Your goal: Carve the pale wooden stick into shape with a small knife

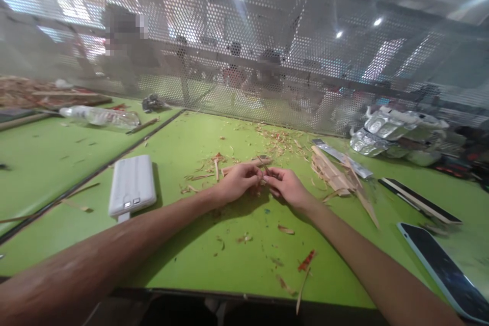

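Note:
My left hand [239, 181] and my right hand [288, 187] meet at the middle of the green table [191, 254]. Both pinch a thin wooden sliver [263, 164] that pokes up between the fingertips. What else the fingers may hold is hidden. A long wood strip [244, 164] lies just behind my left hand. Wood shavings [280, 141] are scattered around and beyond the hands.
A white power bank [132, 184] lies to the left. A pile of wood strips [332, 173] sits right of my hands, a dark flat bar [418, 198] and a phone [445, 270] farther right. Foil packaging [393, 130], a plastic bottle [100, 116], a perforated metal screen [244, 61] stand behind.

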Action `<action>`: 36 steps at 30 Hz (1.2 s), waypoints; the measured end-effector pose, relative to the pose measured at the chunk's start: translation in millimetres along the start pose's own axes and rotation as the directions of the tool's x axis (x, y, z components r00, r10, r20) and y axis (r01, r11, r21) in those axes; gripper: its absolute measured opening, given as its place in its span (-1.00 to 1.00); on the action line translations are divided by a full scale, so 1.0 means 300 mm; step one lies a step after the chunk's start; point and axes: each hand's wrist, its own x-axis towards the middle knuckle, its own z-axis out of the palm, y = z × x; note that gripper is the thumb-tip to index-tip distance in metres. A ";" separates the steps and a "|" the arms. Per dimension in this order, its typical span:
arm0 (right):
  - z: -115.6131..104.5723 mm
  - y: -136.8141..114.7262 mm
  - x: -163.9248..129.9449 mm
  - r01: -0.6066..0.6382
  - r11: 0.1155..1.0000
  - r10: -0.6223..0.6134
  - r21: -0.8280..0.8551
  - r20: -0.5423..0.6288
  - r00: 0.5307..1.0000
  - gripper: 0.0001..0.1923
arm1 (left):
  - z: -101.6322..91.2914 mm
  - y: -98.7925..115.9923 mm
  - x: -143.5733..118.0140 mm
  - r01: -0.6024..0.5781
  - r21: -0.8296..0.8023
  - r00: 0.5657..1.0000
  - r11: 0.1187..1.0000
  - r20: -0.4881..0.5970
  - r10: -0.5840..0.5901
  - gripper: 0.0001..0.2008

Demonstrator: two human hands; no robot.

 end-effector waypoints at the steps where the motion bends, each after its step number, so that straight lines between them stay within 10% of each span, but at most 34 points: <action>1: -0.001 -0.004 -0.003 -0.011 1.000 0.011 0.001 -0.010 1.000 -0.71 | -0.003 -0.001 0.002 0.002 0.001 1.000 1.000 -0.003 -0.002 -0.89; 36: -0.037 -0.019 -0.005 0.025 0.956 0.001 0.291 -0.089 0.996 -0.75 | -0.032 0.001 -0.005 -0.005 0.069 0.998 0.998 -0.056 0.009 -0.79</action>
